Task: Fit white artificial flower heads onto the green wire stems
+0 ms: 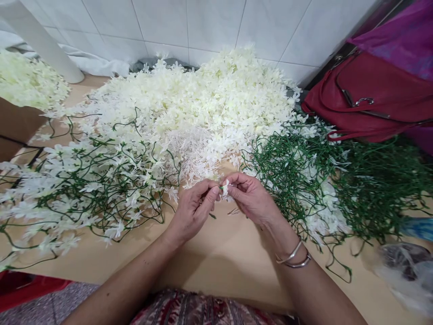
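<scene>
White flower [225,188] gripped btwn L fingers [210,197] at green stem [221,187] & R fingers [237,194] at petals, above tan tabletop [223,253].

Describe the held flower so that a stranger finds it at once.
Start at the cream-white heap below the tiled wall. Nearer, the left hand and right hand come close. The small white flower between them is the only one held.

Red handbag [389,95] beside purple material [402,38], clear plastic bag [407,271] at lower right, white pipe [43,40] near pale wall tiles [216,22]
</scene>
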Available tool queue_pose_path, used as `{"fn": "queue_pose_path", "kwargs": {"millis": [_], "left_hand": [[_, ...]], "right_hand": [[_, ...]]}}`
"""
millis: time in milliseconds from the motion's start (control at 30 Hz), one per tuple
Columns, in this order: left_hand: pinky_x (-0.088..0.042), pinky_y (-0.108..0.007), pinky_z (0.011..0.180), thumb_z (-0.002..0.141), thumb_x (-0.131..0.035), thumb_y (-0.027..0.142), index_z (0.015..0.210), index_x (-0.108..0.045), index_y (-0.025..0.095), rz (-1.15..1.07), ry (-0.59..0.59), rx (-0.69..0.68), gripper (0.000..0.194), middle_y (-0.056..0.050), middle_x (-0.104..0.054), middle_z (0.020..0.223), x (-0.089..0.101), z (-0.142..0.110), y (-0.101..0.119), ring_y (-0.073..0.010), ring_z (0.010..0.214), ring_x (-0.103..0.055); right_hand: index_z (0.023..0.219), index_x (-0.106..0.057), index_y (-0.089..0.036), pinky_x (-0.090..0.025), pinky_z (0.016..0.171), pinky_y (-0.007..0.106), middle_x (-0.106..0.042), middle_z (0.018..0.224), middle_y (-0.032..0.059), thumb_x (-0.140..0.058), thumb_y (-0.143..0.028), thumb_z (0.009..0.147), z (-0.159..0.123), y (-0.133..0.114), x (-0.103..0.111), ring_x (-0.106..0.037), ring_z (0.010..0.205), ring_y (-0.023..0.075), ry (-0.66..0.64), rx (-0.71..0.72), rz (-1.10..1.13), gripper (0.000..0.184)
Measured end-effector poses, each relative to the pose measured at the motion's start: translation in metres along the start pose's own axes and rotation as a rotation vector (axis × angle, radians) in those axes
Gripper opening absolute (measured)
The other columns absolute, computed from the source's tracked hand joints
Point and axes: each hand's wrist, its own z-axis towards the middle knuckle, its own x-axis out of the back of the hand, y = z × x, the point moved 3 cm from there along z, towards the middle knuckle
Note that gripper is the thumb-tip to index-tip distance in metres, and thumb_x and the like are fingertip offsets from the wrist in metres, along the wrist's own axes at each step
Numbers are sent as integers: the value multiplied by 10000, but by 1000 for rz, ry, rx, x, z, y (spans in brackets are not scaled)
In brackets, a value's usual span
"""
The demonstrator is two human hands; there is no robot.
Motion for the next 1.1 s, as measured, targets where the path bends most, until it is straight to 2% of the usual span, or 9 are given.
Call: {"fn": "queue_pose_path", "kwargs": {"millis": [367,567,767,933,1100], "left_hand": [[-435,-263,760,1081,-476,286,844,-608,197,48,-10,-33,285,18,-609,761,-1,0,-5,-129,748,-590],[-419,-258,729,1079,-466,256,803,-593,197,102,-10,-76,309,18,-604,740,-1,0,-6,-131,740,-586],[-405,-255,713,1071,-462,236,757,-549,197,134,-1,-79,329,23,-574,727,-1,2,-7,-125,717,-563],[-420,-271,741,1084,-448,294,780,-562,203,29,-18,-5,337,21,-592,734,-2,3,-8,-132,718,-572],[-421,-290,742,1100,-408,370,805,-551,210,-81,16,93,365,22,-587,705,-2,1,-8,-144,699,-557]], "right_hand": [[846,-766,-231,-514,774,322,-697,872,-2,-905,-390,770,3,4,0,-637,775,159,-31,7,-4,225],[836,-745,-225,-515,792,330,-706,837,-3,-877,-384,808,1,0,-2,-650,780,161,-64,-4,-55,208],[827,-715,-219,-527,790,345,-693,827,-4,-886,-397,790,2,1,-3,-645,775,164,-53,-41,-78,250],[874,-718,-226,-528,768,327,-675,802,-15,-906,-396,766,2,0,-4,-620,753,153,-29,-51,-7,275],[1016,-764,-265,-538,838,287,-699,993,8,-912,-374,768,-2,-10,-7,-632,860,136,-11,-49,90,309]]}}
